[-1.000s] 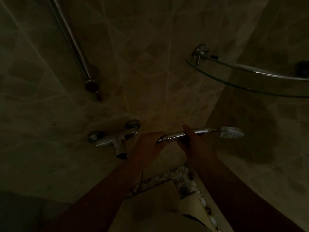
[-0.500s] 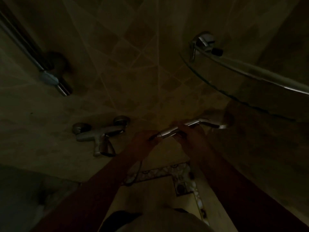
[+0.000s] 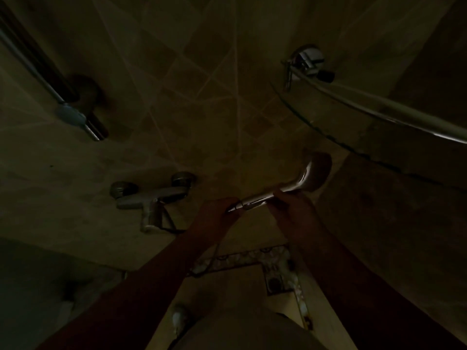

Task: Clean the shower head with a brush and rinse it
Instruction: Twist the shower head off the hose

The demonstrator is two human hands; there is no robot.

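Dim tiled shower wall (image 3: 177, 72), curved glass corner shelf (image 3: 379, 114) cut off at right, wall mixer tap (image 3: 151, 198) left of hands, shower head (image 3: 300, 178) held across between both hands, face turned away, right hand (image 3: 293, 210) fingers wrapped on handle, left hand (image 3: 217, 210) pinching hose end, hose mostly lost in dark.

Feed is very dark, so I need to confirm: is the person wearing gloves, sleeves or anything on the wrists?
Both forearms look bare up to the frame edge, with no sleeves visible. The left hand and right hand show no gloves, and I see no watch or bands, though the dim light could hide small items.
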